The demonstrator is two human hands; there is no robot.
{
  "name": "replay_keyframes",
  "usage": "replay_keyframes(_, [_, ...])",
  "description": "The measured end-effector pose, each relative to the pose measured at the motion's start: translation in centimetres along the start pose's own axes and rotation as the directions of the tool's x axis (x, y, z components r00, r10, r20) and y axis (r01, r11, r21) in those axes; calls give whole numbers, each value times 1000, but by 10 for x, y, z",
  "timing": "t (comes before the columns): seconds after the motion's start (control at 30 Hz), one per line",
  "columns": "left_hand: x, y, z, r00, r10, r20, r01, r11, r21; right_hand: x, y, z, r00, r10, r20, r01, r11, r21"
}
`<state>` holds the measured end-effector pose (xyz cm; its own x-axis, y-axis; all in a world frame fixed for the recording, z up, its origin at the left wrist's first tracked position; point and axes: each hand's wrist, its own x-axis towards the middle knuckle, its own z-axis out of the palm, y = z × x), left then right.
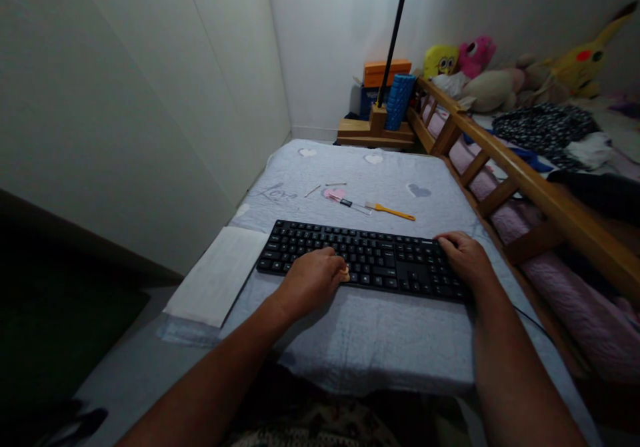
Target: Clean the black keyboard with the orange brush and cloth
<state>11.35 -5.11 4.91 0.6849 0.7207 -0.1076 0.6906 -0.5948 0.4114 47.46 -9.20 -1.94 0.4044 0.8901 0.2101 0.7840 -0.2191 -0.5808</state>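
Note:
A black keyboard (365, 253) lies flat on the cloth-covered table. My left hand (313, 277) rests over its lower middle keys, fingers closed on a small orange-tan piece (345, 273), perhaps cloth; most of it is hidden under the fingers. Around the keyboard's right end is my right hand (464, 258), thumb at the top edge and its other fingers partly out of sight. Beyond the keyboard lie a brush with a yellow handle (395, 213), a thin wire tool with a black middle (346, 202), and two thin sticks like cotton swabs, one of them (336, 184) nearly level.
A white sheet (220, 273) lies at the table's left edge, beside a pale cabinet (220, 67). A wooden bed rail (520, 180) runs along the right. At the back, a black pole (395, 40) rises from a wooden base. The keyboard's cable (533, 320) trails right.

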Motion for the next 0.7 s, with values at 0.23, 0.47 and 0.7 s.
replay_keyframes(0.23, [4,-6,-15,995,75,61,-74,997,-21,-1,0,0,1000,-8,5,8,1000,-16])
replay_keyframes(0.47, [47,-10,-26,994,1,-113,-4,1000,-18,0,-1,-1,1000,-10,-2,10,1000,1])
replay_keyframes(0.7, [70,-13,-8,978,-67,-196,83,994,77,0,-2,-2,1000,7,8,-7,1000,-3])
